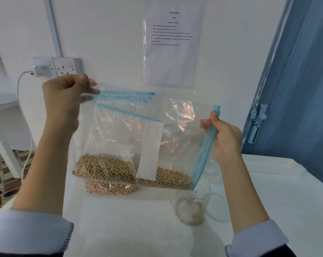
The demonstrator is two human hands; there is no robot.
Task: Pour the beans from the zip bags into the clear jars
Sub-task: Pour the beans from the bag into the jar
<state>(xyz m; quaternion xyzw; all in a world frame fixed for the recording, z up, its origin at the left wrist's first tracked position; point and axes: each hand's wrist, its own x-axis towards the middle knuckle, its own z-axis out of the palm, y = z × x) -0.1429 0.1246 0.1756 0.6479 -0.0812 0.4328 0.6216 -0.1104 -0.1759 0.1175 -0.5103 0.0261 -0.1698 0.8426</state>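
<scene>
A clear zip bag with a blue zip strip hangs in the air over the white table, tan beans pooled along its bottom. My left hand pinches its upper left corner. My right hand grips the blue zip edge on the right side. Behind it and partly hidden stands a second zip bag of beans, on the table. A clear jar stands open below the held bag's lower right corner, with a thin layer of beans at its bottom.
Another clear jar stands to the right of the first. The white table reaches the wall, where a printed sheet hangs. A wall socket with charger and cable sits at left; a blue door at right.
</scene>
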